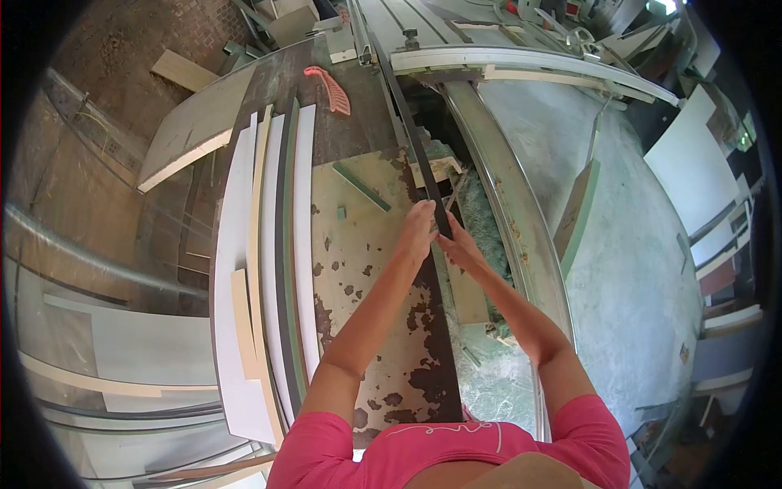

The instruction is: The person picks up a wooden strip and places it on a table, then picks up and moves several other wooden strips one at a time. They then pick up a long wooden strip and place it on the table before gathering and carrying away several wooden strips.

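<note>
A long, narrow dark strip (414,134) runs away from me over the edge of the worn machine table (358,269). My left hand (419,228) is closed at the left side of its near end. On the right side, my right hand (462,246) grips the same end, with some fingers hidden beneath or behind it. Left of the strip, a thin green offcut (361,187) and a small green block (341,213) lie on the table. Farther off sits a red push stick (330,89).
Long white, tan and dark boards (285,204) are stacked along the table's left side. A metal rail (509,204) runs along the right, with a pale crossbar fence (529,59) at the far end. Scraps and dust (489,367) lie between table and rail.
</note>
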